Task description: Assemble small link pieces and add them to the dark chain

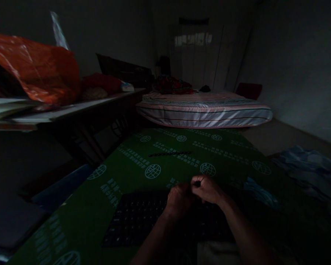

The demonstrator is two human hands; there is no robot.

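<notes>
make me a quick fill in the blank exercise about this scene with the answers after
The person's left hand and right hand are close together over a black, rectangular, many-keyed ____.
The long, thin, dark strip lies on a flat, printed tabletop coloured ____.
The shiny orange plastic bag sits toward the picture's ____ edge.

Missing words: keyboard; green; left.

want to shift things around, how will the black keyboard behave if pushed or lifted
The keyboard has straight edges, so it's probably stiff, not floppy. Lying broad and flat on the green surface, it seems likelier to slide than tip or roll.
</notes>
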